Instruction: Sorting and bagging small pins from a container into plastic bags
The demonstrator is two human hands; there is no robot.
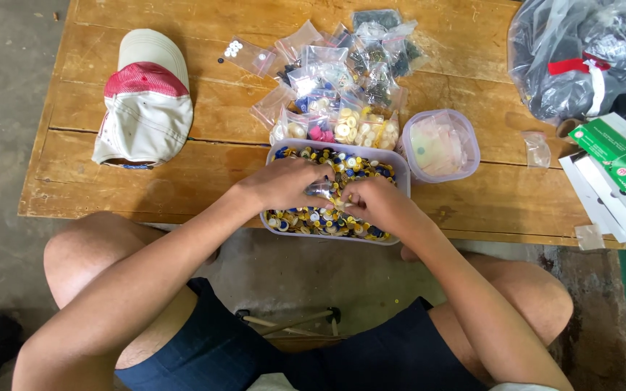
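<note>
Both hands are working over the rectangular clear plastic tub (400, 174) sitting at the near edge of the worn wooden table (110, 159); the tub is filled with small mixed buttons (306, 219) in blue, yellow and white. The left hand (284, 182) is curling its fingers inward and pinching a small clear zip bag (322, 190) between thumb and fingertips, holding it just above the buttons at the middle of the tub. The right hand (376, 204) is lying just beside it, fingers bent and drawn close together, its fingertips meeting near the bag's mouth; it seems to be pinching a pale button there, though the thing is too small to tell surely.

Behind the tub, touching its far rim, a heap of small clear bags of sorted buttons (338, 80) is spreading across the table. A round clear plastic container with pale discs inside (440, 145) is standing just to the right of the tub. A white and red cap (146, 98) is resting well apart on the left, and a large clear plastic sack of dark items (581, 51) is sitting at the far right, near green and white cardboard boxes (617, 163).
</note>
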